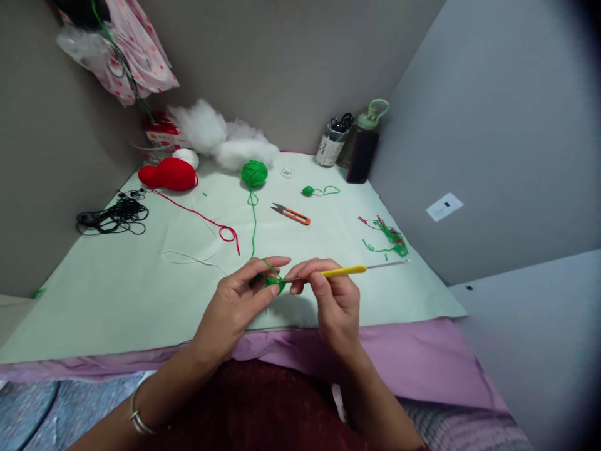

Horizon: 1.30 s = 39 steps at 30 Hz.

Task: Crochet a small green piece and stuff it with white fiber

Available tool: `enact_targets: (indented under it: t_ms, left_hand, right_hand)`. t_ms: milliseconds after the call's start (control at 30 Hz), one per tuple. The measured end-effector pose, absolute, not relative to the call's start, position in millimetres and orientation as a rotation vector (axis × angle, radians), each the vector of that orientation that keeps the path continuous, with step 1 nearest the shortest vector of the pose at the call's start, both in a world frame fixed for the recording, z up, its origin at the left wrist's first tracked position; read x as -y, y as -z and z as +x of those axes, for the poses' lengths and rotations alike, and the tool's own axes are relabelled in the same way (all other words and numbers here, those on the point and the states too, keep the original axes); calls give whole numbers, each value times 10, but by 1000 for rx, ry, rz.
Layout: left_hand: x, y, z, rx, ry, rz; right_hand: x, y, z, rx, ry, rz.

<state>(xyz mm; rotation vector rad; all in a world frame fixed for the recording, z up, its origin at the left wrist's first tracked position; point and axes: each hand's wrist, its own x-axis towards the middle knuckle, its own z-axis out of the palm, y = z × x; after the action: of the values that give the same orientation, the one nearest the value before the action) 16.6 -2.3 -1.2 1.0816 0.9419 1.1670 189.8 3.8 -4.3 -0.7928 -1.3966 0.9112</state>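
My left hand pinches a small green crochet piece between thumb and fingers, near the table's front edge. Green yarn runs over its raised index finger and back to a green yarn ball. In my right hand is a crochet hook with a yellow handle, held like a pencil. Its metal tip points left and meets the green piece; whether it passes through a stitch is too small to tell. Beyond my hands lie orange thread snips and a small green crocheted ball with a yarn tail.
At the back left are white stuffing, a red crocheted piece and tangled black cord. A pen holder, a bottle and a dark phone-like slab stand back right. Yarn scraps lie right. Grey partitions enclose the table.
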Motion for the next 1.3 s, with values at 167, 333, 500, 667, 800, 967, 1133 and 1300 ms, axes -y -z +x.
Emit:
enact_targets:
  t_ms: [167,333,500,667,800,967,1133,1300]
  left_hand:
    - [41,-18,232,-1004,-1250,1081]
    - [15,-39,241,-787,-1111,636]
    - [-49,-76,165,-724,-1055,496]
    - [-13,-122,239,-714,-1087,653]
    - [8,-110,266,-716,-1088,694]
    - [9,-75,229,-837,-1074,741]
    - [23,-32,201,-879,-1122,854]
    - [27,26,214,-921,-1186,981]
  right_hand:
    - [22,42,1887,1807,-289,-784]
    - [69,150,1855,1893,125,-813]
    - [40,115,1858,1461,-521,-769]
    - [-22,79,1799,1236,-940,-707]
    - [-35,109,1782,1215,-985,-758]
    - [-58,126,1828,1072,-1153,-715]
    - [-30,91,1876,1172,-1085,-731]
    - [39,82,1892,1622,-519,-795]
